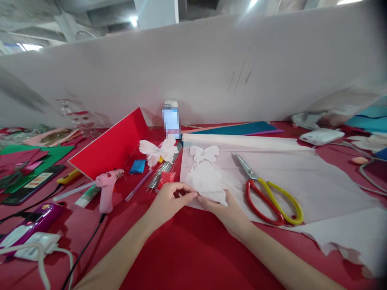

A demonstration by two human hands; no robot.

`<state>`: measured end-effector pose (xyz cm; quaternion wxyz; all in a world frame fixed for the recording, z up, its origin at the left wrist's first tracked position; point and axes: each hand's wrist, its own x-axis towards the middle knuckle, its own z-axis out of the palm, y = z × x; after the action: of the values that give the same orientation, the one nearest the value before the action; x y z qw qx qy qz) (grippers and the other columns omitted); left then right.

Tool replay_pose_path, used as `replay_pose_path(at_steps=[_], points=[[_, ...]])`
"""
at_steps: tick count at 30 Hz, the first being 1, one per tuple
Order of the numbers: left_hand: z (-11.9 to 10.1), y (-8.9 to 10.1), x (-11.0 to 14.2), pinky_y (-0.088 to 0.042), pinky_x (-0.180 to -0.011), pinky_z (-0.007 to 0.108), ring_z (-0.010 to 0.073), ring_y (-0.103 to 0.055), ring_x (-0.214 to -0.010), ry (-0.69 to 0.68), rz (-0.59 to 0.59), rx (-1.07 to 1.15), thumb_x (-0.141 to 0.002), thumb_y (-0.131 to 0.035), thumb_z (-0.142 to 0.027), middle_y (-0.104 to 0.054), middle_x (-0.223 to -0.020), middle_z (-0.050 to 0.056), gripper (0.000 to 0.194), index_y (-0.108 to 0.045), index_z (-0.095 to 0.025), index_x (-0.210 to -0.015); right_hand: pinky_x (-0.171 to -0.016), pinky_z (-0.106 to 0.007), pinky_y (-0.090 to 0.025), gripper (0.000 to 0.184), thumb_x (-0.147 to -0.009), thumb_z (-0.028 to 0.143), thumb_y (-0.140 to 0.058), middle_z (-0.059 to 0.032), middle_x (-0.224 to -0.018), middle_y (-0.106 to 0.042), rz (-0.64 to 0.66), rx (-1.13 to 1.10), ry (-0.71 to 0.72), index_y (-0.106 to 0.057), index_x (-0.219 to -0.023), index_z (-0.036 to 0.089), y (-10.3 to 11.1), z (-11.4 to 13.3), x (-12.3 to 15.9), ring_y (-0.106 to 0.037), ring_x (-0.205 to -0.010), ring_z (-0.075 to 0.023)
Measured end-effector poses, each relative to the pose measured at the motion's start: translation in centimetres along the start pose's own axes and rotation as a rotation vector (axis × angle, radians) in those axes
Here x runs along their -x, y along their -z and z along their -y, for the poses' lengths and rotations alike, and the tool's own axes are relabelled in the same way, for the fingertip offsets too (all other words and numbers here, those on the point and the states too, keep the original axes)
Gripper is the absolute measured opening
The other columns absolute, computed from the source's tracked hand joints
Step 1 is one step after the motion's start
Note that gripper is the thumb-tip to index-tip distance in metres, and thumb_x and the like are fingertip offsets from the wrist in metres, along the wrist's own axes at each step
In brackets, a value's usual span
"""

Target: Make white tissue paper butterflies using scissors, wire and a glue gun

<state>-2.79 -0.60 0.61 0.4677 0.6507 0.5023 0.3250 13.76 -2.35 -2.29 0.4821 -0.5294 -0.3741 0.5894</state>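
Observation:
My left hand (171,199) and my right hand (220,213) meet at the lower left edge of a large pale pink paper sheet (281,183), and both pinch that edge. A white paper cutout with wing-like lobes (204,177) lies on the sheet, its lower tip beside my right thumb. Red-and-yellow-handled scissors (267,197) rest on the sheet to the right. Left of my left hand stand a bundle of thin wires (160,177) and a pink hot glue gun (107,189). A white paper butterfly (159,151) sits beyond them.
A red cloth (193,253) covers the table. A tilted red board (109,145), foam sheets, a blue packet, a phone, a purple device and cords lie to the left. A white power bank (322,137) and teal sheets lie at the back right, before a white partition (193,68).

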Motion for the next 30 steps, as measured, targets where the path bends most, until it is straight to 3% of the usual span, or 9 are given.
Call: replay_pose_path(at_steps=[5,11,15,18,21,26,30], points=[[0.3,0.3,-0.2,-0.046,-0.07,0.027,0.0177,-0.062,-0.075,-0.025,-0.061,0.098,-0.076,-0.065,-0.039,-0.07,-0.078,0.003,0.021,-0.071,-0.02,-0.077,-0.081,-0.039,-0.049,0.023,-0.067,0.038,-0.075,-0.0056,-0.089,-0.069,0.183,0.004,0.12,-0.063,-0.081,0.023,0.2,0.2,-0.3,-0.062,-0.092,-0.0275],[0.8,0.5,-0.7,-0.044,-0.069,0.024,0.014,-0.059,-0.072,0.035,-0.138,0.253,-0.072,-0.07,-0.037,-0.067,-0.073,0.0,0.019,-0.071,-0.019,-0.073,-0.077,-0.031,-0.047,0.03,-0.066,0.037,-0.075,-0.0015,-0.084,-0.063,0.299,0.012,0.15,-0.057,-0.084,0.02,0.3,0.1,-0.8,-0.06,-0.083,-0.0172],[0.8,0.3,-1.0,-0.042,-0.067,0.023,0.0117,-0.055,-0.068,0.09,-0.16,0.35,-0.068,-0.073,-0.036,-0.064,-0.069,-0.001,0.019,-0.07,-0.017,-0.071,-0.076,-0.028,-0.047,0.037,-0.065,0.036,-0.077,-0.0002,-0.086,-0.059,0.223,-0.07,0.135,-0.048,-0.082,0.021,0.3,-0.1,-1.2,-0.058,-0.078,-0.0129],[0.8,0.4,-1.0,-0.039,-0.062,0.02,0.009,-0.05,-0.062,0.119,-0.176,0.429,-0.065,-0.076,-0.037,-0.061,-0.065,-0.002,0.021,-0.069,-0.017,-0.068,-0.078,-0.031,-0.049,0.056,-0.059,0.035,-0.081,-0.0017,-0.095,-0.057,0.123,-0.132,0.135,-0.044,-0.1,0.024,0.5,0.1,-1.4,-0.059,-0.088,-0.0166],[0.9,0.5,-0.9,-0.035,-0.056,0.018,0.006,-0.044,-0.057,0.158,-0.193,0.502,-0.062,-0.078,-0.037,-0.059,-0.063,-0.002,0.023,-0.069,-0.016,-0.066,-0.085,-0.033,-0.047,0.071,-0.058,0.035,-0.082,-0.0038,-0.105,-0.056,0.121,-0.123,0.161,-0.043,-0.117,0.026,0.8,0.6,-1.6,-0.058,-0.097,-0.0186],[1.1,0.7,-0.8,-0.036,-0.056,0.016,0.0043,-0.041,-0.055,0.206,-0.155,0.552,-0.061,-0.079,-0.037,-0.056,-0.061,-0.004,0.023,-0.069,-0.016,-0.067,-0.073,-0.029,-0.049,0.049,-0.063,0.038,-0.08,-0.0004,-0.083,-0.062,0.19,-0.15,0.088,-0.054,-0.101,0.021,1.2,1.1,-1.6,-0.06,-0.077,-0.0155],[1.3,0.9,-0.9,-0.035,-0.056,0.015,0.0042,-0.04,-0.056,0.204,-0.151,0.527,-0.065,-0.077,-0.038,-0.054,-0.061,-0.005,0.023,-0.068,-0.016,-0.067,-0.07,-0.029,-0.048,0.035,-0.068,0.043,-0.076,-0.0017,-0.08,-0.062,0.216,-0.131,0.084,-0.058,-0.085,0.018,1.3,1.3,-1.5,-0.059,-0.075,-0.0165]])
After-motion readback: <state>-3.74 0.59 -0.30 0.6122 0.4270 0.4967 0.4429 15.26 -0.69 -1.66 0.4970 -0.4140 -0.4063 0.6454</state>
